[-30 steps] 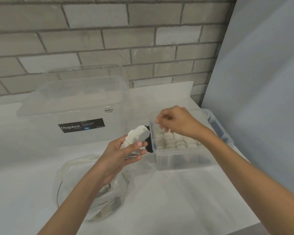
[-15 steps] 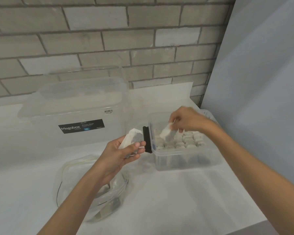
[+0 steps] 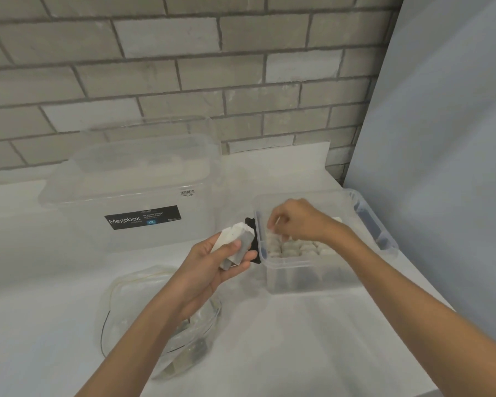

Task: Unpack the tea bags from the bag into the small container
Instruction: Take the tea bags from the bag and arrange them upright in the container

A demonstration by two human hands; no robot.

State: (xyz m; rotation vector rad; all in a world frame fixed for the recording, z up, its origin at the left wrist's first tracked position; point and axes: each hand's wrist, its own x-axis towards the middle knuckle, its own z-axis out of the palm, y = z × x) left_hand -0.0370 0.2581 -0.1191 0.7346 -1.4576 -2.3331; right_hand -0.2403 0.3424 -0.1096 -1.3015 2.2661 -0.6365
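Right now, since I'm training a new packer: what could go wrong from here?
The left hand holds a stack of tea bags outside the small container, pinned mainly by the thumb; some could slip onto the table. The right hand works over the packed rows, which it might crush or disarrange.

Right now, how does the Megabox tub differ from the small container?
The Megabox tub is larger than the small container. The tub carries a black label; the small container shows none. The small container is open and holds tea bags; the tub looks lidded. Both are clear plastic.
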